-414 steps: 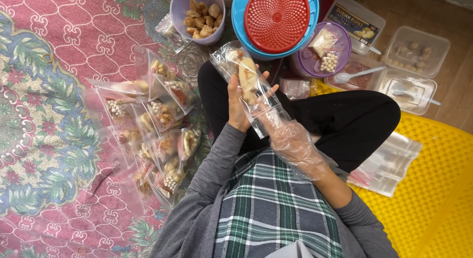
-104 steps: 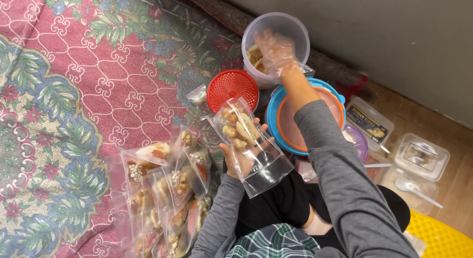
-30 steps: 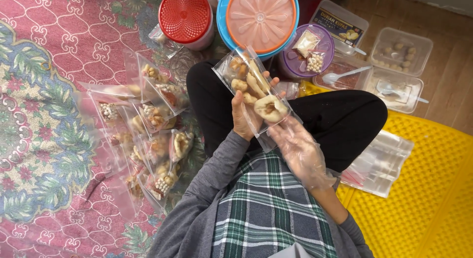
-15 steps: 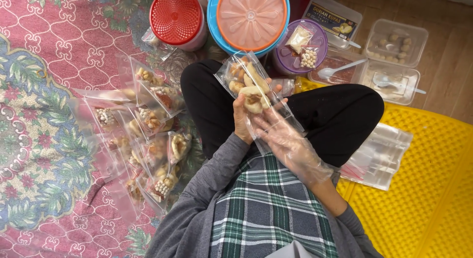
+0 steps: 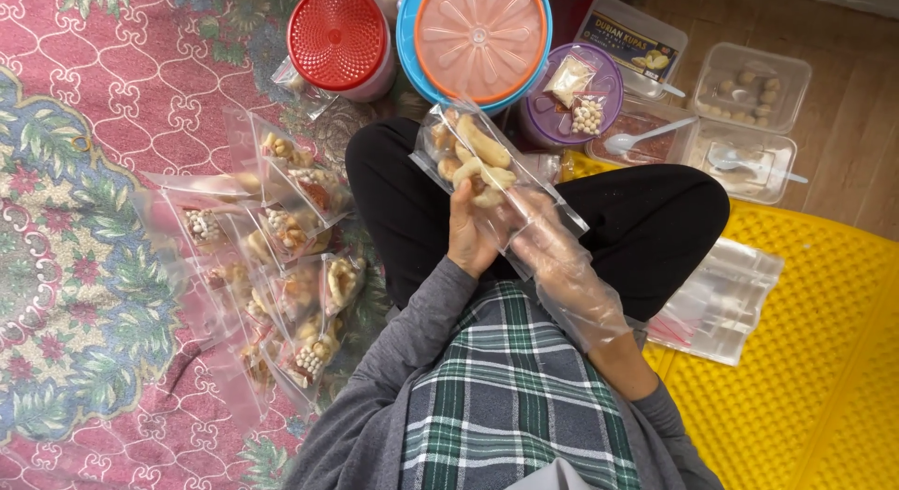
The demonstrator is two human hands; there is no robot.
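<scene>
I sit cross-legged and hold a clear plastic bag (image 5: 478, 158) of pale snack pieces over my lap. My left hand (image 5: 468, 233), bare, grips the bag from below on its left side. My right hand (image 5: 552, 251) wears a loose clear plastic glove and is tucked into the bag's open end, fingers closed around the plastic and the pieces inside.
Several filled clear bags (image 5: 281, 256) lie on the patterned rug at my left. Ahead stand a red-lidded jar (image 5: 339, 39), a blue tub with an orange lid (image 5: 478, 36), a purple-lidded tub (image 5: 573, 102) and clear trays with spoons (image 5: 740, 153). Empty bags (image 5: 726, 298) lie on the yellow mat.
Over the last second the gloved right hand has pushed further into the bag, and the pieces have slid deeper toward its far end. Earlier, that hand reached into the tall tub.
</scene>
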